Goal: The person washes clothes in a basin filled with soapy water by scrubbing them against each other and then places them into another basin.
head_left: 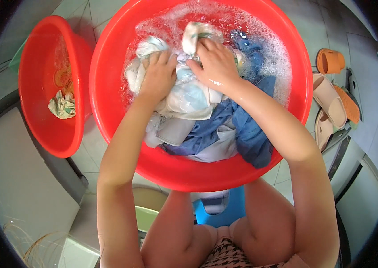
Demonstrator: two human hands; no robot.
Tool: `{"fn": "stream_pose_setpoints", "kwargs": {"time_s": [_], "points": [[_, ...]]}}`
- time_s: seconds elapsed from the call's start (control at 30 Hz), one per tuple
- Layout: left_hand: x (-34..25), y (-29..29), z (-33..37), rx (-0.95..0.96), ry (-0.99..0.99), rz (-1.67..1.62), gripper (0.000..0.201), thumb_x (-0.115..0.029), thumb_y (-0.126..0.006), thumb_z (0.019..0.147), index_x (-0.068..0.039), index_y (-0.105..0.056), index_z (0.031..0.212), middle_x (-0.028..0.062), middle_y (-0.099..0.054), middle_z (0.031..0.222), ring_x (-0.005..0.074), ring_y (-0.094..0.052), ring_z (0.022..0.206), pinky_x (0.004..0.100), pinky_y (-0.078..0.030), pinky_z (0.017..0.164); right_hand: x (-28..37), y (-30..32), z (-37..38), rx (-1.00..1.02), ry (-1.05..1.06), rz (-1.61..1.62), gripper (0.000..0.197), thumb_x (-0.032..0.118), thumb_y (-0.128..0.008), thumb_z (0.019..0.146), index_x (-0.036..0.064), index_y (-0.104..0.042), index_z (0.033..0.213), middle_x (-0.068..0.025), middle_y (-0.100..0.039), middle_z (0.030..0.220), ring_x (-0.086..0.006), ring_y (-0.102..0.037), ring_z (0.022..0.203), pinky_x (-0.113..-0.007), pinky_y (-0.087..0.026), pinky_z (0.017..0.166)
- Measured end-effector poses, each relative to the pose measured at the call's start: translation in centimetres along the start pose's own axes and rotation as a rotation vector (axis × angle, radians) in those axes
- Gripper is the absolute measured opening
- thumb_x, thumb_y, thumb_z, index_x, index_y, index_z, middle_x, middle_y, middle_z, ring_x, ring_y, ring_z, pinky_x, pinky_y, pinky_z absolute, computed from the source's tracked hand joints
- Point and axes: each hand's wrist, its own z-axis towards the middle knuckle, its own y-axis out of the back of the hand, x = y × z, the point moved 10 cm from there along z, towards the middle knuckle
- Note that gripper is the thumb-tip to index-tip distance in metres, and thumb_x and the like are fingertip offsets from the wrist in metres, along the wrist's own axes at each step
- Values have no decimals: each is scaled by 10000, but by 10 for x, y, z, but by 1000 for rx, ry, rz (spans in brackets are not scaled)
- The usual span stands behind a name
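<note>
In a large red basin of sudsy water lies a wet white cloth with pale blue and green patches. My left hand is closed on its left part, fingers curled into the folds. Bunched fabric rises by the fingers of my right hand, which grips the same cloth a little farther right. Some fingertips are hidden in the folds. Nearer to me are soaked blue garments and a light grey cloth, partly under the white one. Foam rings the water on the right.
A smaller red basin on the left holds a crumpled pale cloth. Orange and beige slippers lie on the tiled floor at the right. A blue stool and a green container are below the big basin. Grey panels stand on both sides.
</note>
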Motion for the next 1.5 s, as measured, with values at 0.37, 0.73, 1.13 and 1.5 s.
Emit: {"fn": "stream_pose_setpoints", "kwargs": {"time_s": [0.37,0.73,1.13,1.5], "points": [[64,-105,-21,412,467,-74,475,-380,-475,893,-57,-564,1229,224,-522,1284,434,-542,1072,520,-371,950,-38,-97,-2,564,-110,-205,331,222,-595,813,58,-637,1098,-151,-591,1199,-328,-502,1164,-467,-321,1030],[-47,58,-54,129,127,-396,372,-288,-588,869,-109,-597,1195,183,-529,1256,371,-498,1169,467,-392,984,54,36,-62,219,241,291,369,260,-653,848,42,-589,1139,-160,-547,1210,-341,-501,1150,-479,-346,1033],[13,-91,-35,465,234,108,594,-432,-554,864,-159,-451,1381,159,-494,1348,359,-479,1205,496,-422,957,-3,-66,-41,243,162,-187,391,313,-478,914,123,-553,1247,-202,-445,1339,-390,-303,1320,-473,-366,1017],[-22,-28,-51,388,566,-338,534,-330,-713,741,-65,-554,1177,262,-498,1213,425,-499,1119,473,-426,952,-3,-11,-42,264,151,-187,215,73,-562,762,80,-636,964,-155,-592,1001,-315,-584,980,-411,-492,788]]}}
